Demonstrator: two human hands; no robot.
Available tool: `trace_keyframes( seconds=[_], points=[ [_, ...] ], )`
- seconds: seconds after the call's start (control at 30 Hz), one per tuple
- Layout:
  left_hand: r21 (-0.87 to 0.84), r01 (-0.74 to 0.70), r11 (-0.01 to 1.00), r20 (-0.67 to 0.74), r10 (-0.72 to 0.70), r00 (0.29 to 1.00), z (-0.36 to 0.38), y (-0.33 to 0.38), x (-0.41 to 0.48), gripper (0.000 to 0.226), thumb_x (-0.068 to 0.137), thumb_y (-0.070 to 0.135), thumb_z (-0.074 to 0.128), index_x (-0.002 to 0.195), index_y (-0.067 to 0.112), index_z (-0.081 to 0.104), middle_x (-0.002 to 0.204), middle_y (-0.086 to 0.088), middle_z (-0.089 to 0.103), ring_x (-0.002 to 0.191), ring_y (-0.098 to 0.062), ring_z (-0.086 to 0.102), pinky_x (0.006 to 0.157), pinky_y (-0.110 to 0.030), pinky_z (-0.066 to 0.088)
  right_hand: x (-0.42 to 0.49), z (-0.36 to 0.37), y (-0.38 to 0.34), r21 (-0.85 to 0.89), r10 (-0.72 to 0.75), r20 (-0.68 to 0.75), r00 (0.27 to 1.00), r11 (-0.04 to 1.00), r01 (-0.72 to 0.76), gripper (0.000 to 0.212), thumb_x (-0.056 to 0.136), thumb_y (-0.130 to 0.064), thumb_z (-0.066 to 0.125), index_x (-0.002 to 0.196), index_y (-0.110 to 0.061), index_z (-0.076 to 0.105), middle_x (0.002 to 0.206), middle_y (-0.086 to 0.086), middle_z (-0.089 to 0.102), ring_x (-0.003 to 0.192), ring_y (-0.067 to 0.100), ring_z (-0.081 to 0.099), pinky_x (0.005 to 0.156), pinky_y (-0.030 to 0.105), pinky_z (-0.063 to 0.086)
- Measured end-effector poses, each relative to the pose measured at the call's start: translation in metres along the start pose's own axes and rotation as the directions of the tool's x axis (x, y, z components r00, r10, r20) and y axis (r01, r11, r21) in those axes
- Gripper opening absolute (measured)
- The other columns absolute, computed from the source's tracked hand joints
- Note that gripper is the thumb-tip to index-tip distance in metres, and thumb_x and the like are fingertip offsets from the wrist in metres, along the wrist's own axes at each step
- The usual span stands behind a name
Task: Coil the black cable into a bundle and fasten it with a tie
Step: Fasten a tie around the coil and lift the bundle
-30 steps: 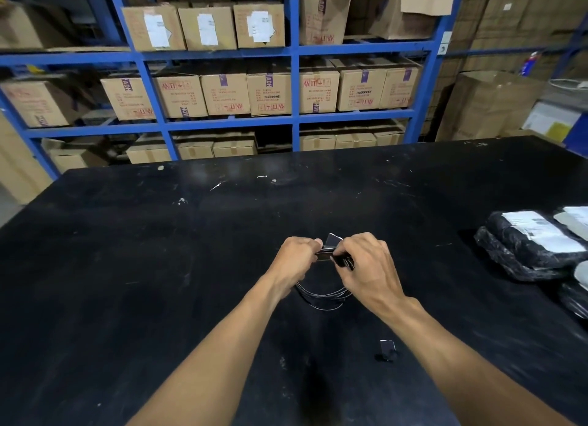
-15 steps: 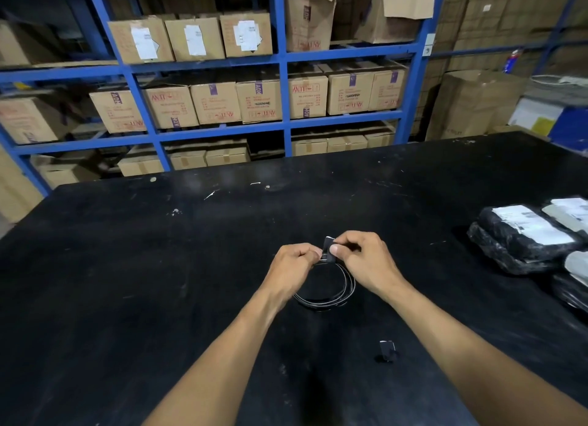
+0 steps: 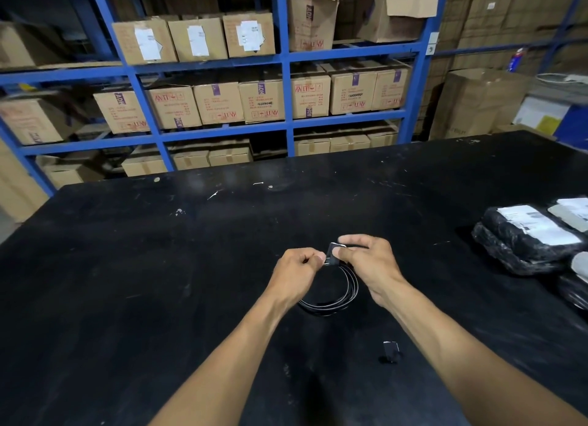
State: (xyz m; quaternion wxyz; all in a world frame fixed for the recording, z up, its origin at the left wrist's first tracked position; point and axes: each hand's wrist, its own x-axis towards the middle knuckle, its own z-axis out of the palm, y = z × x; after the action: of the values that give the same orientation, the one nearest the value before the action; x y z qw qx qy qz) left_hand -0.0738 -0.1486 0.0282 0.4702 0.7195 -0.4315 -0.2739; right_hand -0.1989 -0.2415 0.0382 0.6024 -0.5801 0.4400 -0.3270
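The black cable (image 3: pixel 345 295) is wound into a small round coil and hangs just above the black table (image 3: pixel 159 282). At the top of the coil a short black tie (image 3: pixel 332 254) wraps the strands. My left hand (image 3: pixel 297 271) pinches the coil beside the tie with its fingers closed. My right hand (image 3: pixel 369 263) holds the tie's free end between thumb and forefinger. The hands hide the upper part of the coil.
A small black tie piece (image 3: pixel 390 350) lies on the table nearer to me. Black wrapped parcels with white labels (image 3: pixel 528 237) are stacked at the right edge. Blue shelving (image 3: pixel 286 123) full of cardboard boxes stands behind the table.
The coil has swung lower and opened out so more of its loop shows. My right hand has shifted from gripping the bundle to pinching the tie with its fingers more spread.
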Motion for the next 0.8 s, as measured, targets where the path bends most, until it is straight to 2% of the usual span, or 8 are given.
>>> trace_keyframes(
  seconds=[0.1, 0.2, 0.3, 0.37, 0.47, 0.63, 0.73, 0.8],
  points=[
    [0.010, 0.002, 1.000, -0.009, -0.002, 1.000, 0.003, -0.002, 0.001, 0.038, 0.093, 0.027, 0.054, 0.056, 0.022, 0.054, 0.051, 0.014, 0.039, 0.052, -0.006, 0.034, 0.058, -0.029, 0.030, 0.000, 0.001, 0.002, -0.040, -0.041, 0.014, 0.999, 0.998, 0.042, 0.013, 0.081, -0.008, 0.076, 0.071, -0.014, 0.077, 0.065, -0.005, 0.076, 0.068, 0.001, 0.069, 0.059, 0.007, 0.047],
    [0.053, 0.005, 0.999, 0.002, -0.006, 1.000, 0.007, 0.000, 0.000, 0.045, 0.096, 0.033, 0.051, 0.055, 0.019, 0.038, 0.052, 0.010, 0.032, 0.050, -0.011, 0.027, 0.055, -0.032, 0.026, 0.002, 0.003, 0.006, -0.114, -0.065, -0.036, 0.997, 0.992, 0.061, 0.025, 0.087, -0.019, 0.072, 0.064, -0.011, 0.074, 0.067, -0.004, 0.074, 0.073, 0.007, 0.069, 0.072, 0.022, 0.050],
    [0.098, 0.029, 0.995, 0.033, -0.032, 0.999, 0.012, -0.002, 0.000, 0.045, 0.099, 0.037, 0.044, 0.068, 0.005, 0.053, 0.055, 0.007, 0.037, 0.050, -0.013, 0.030, 0.056, -0.032, 0.029, 0.005, 0.006, 0.007, -0.163, -0.020, -0.057, 0.998, 0.986, 0.011, 0.032, 0.092, -0.028, 0.066, 0.072, -0.004, 0.073, 0.071, 0.011, 0.070, 0.074, 0.019, 0.062, 0.081, 0.043, 0.054],
    [0.079, 0.067, 0.995, 0.013, -0.069, 0.998, 0.011, -0.005, -0.001, 0.044, 0.100, 0.037, 0.044, 0.072, 0.012, 0.066, 0.047, 0.013, 0.043, 0.047, -0.009, 0.035, 0.053, -0.029, 0.031, 0.006, 0.003, 0.006, -0.180, 0.007, -0.003, 1.000, 0.984, -0.007, 0.036, 0.094, -0.032, 0.062, 0.079, -0.002, 0.073, 0.074, 0.012, 0.069, 0.074, 0.022, 0.061, 0.080, 0.047, 0.054],
    [0.020, 0.122, 0.992, -0.064, -0.120, 0.991, 0.003, -0.012, 0.002, 0.042, 0.102, 0.035, 0.044, 0.070, 0.023, 0.069, 0.051, 0.011, 0.048, 0.050, -0.004, 0.040, 0.052, -0.027, 0.033, 0.002, -0.006, 0.004, -0.250, -0.004, 0.154, 0.988, 0.967, 0.043, 0.039, 0.099, -0.036, 0.054, 0.085, -0.005, 0.075, 0.084, 0.013, 0.077, 0.077, 0.025, 0.067, 0.069, 0.036, 0.046],
    [-0.121, 0.156, 0.980, -0.079, -0.166, 0.983, -0.005, -0.014, 0.011, 0.043, 0.103, 0.033, 0.044, 0.063, 0.024, 0.057, 0.057, 0.006, 0.039, 0.044, -0.008, 0.033, 0.046, -0.026, 0.028, -0.008, -0.004, 0.016, -0.510, -0.088, 0.278, 0.957, 0.830, 0.225, 0.030, 0.098, -0.033, 0.056, 0.085, -0.012, 0.073, 0.084, 0.005, 0.076, 0.078, 0.017, 0.070, 0.082, 0.035, 0.052],
    [-0.241, 0.240, 0.940, -0.019, -0.252, 0.968, -0.006, -0.013, 0.010, 0.027, 0.103, 0.030, 0.041, 0.086, 0.015, 0.057, 0.062, 0.004, 0.040, 0.042, -0.005, 0.032, 0.040, -0.021, 0.029, -0.009, 0.000, 0.020, -0.558, -0.132, 0.224, 0.966, 0.795, 0.238, 0.030, 0.097, -0.029, 0.056, 0.078, -0.011, 0.070, 0.074, 0.000, 0.074, 0.065, 0.011, 0.064, 0.071, 0.033, 0.053],
    [-0.102, 0.226, 0.969, -0.007, -0.228, 0.974, -0.006, -0.013, 0.005, 0.020, 0.102, 0.028, 0.038, 0.107, 0.016, 0.053, 0.073, 0.002, 0.050, 0.055, -0.010, 0.044, 0.053, -0.027, 0.039, -0.006, 0.000, 0.020, -0.569, -0.122, 0.169, 0.978, 0.798, 0.198, 0.031, 0.095, -0.028, 0.057, 0.075, -0.011, 0.073, 0.066, -0.004, 0.072, 0.059, 0.008, 0.061, 0.061, 0.028, 0.051]
  ],
)
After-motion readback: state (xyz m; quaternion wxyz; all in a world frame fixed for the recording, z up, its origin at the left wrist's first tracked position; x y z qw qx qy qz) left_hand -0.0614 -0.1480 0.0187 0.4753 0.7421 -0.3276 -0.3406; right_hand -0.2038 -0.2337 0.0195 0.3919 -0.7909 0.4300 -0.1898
